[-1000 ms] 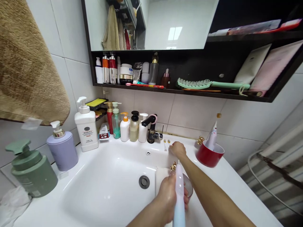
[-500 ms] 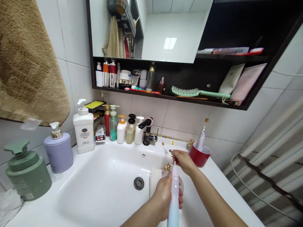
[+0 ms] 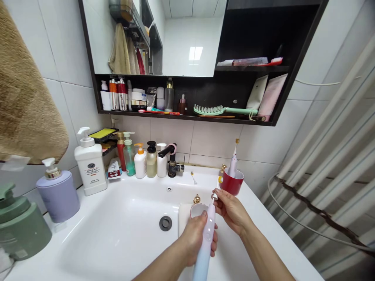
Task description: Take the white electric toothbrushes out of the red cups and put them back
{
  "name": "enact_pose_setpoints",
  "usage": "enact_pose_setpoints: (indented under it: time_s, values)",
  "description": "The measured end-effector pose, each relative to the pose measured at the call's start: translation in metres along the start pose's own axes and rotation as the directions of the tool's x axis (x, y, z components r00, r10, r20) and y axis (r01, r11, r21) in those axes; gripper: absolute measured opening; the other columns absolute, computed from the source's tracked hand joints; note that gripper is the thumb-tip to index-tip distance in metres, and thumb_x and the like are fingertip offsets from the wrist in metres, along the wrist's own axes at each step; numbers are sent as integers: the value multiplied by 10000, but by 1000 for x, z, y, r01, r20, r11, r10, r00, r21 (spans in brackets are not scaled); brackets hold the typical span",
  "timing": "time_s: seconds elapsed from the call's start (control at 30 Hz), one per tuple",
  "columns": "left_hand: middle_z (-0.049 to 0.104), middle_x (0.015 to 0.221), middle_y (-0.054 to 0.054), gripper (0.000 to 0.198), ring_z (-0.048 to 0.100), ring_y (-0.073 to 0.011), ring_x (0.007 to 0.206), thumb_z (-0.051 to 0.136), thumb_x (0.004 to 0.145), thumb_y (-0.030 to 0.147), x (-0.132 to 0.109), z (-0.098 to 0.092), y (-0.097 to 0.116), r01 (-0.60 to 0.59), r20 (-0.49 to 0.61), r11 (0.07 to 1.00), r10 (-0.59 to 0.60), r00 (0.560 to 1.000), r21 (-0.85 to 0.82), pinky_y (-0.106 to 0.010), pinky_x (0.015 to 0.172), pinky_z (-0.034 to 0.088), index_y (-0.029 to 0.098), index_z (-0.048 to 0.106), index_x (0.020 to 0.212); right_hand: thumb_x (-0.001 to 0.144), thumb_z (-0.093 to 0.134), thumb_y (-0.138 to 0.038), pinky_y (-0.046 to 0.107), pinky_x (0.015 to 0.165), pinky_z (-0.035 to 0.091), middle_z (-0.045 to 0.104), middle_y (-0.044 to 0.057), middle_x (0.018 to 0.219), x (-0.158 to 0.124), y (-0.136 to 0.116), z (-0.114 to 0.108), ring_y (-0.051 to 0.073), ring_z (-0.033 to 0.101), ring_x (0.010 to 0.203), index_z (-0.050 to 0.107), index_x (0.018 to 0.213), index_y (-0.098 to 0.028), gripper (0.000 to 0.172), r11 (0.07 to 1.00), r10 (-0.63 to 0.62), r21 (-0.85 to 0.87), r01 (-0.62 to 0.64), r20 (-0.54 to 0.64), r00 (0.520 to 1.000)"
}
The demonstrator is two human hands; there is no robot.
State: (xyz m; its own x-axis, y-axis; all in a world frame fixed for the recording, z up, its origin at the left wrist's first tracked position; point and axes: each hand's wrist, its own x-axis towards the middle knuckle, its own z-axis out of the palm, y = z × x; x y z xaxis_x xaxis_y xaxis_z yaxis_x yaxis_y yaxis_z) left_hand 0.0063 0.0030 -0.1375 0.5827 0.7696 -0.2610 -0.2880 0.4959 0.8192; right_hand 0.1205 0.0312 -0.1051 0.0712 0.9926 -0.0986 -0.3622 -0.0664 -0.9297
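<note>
My left hand (image 3: pixel 195 235) is wrapped round the handle of an electric toothbrush (image 3: pixel 208 233), pink at the top and pale blue below, held tilted over the sink. My right hand (image 3: pixel 232 212) pinches a small white brush head (image 3: pixel 215 196) with yellow bristles at the handle's top end. Whether it sits on the shaft I cannot tell. Another brush head (image 3: pixel 193 178) lies on the back ledge. Behind my hands is a white cup (image 3: pixel 199 210) with a red rim, partly hidden. A red cup (image 3: pixel 231 183) holds a second electric toothbrush (image 3: pixel 233 166).
A black faucet (image 3: pixel 172 164) stands behind the white sink (image 3: pixel 125 230). Several pump bottles, among them a white bottle (image 3: pixel 90 168) and a purple bottle (image 3: pixel 58 197), line the left and back. Above hangs a mirror cabinet (image 3: pixel 187 117); pipes (image 3: pixel 322 187) run at the right.
My right hand has brought the brush head down onto or against the toothbrush's top end. The view has shifted right, so the surroundings appear farther left.
</note>
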Motion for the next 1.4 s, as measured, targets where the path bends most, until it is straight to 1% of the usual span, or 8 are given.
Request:
enact_pose_setpoints:
  time_s: [0.13,0.27,0.37,0.57,0.7,1.03,1.2,1.4]
  values:
    - [419,508,14,495,366,-56,368,262,620,596,1,-2,1,6,21,1000,-7,1000,17,-198,386,261,135,409,726,575,570,-298,150,401,371,455,-43,485,-1,2,1,33,402,415,448,564,-156,188,1000,-7,2,7,-14,1000]
    - [412,505,17,523,363,-57,367,242,606,620,-1,-2,1,23,24,999,-23,999,35,-199,388,259,137,409,718,580,558,-326,152,400,345,408,-57,439,1,5,1,31,356,394,428,547,-161,212,998,-15,-57,14,-25,1000]
    - [404,506,18,525,360,-54,366,229,608,623,-1,-1,1,36,38,999,-37,999,13,-195,386,251,139,408,705,579,553,-341,161,413,336,390,-61,438,1,6,2,34,344,401,420,538,-163,226,996,-22,-85,20,-25,999]
    - [392,529,20,512,358,-46,375,230,623,608,-1,-3,2,59,100,997,-54,993,-45,-188,394,240,138,416,708,587,531,-368,184,460,336,403,-56,479,-3,5,3,48,362,442,447,553,-164,223,990,-49,-135,51,18,999]
    - [394,533,18,512,358,-46,379,231,621,610,-1,-3,2,43,87,998,-39,995,-49,-189,399,238,141,412,718,589,530,-364,195,479,333,413,-50,486,-3,5,4,52,363,448,452,549,-161,221,986,-61,-153,64,27,998]
    - [399,523,19,487,356,-47,376,244,624,603,0,-3,0,-17,45,1000,18,999,-25,-193,404,251,148,401,701,580,541,-355,193,463,320,450,-39,479,-5,7,10,57,379,441,455,542,-158,219,996,-48,-66,53,74,996]
    - [397,521,26,482,355,-43,372,243,625,600,-1,-4,1,-15,62,999,17,998,-28,-192,404,251,150,401,693,578,532,-383,193,425,307,447,-43,472,-6,7,12,58,372,419,443,540,-164,239,997,-40,-63,45,79,996]
    - [395,514,30,463,356,-42,374,259,631,586,0,-4,-1,-23,30,999,24,999,-38,-190,406,251,151,403,700,569,528,-404,201,367,281,436,-49,462,-8,9,16,61,368,380,432,551,-169,254,996,-43,-73,50,99,994]
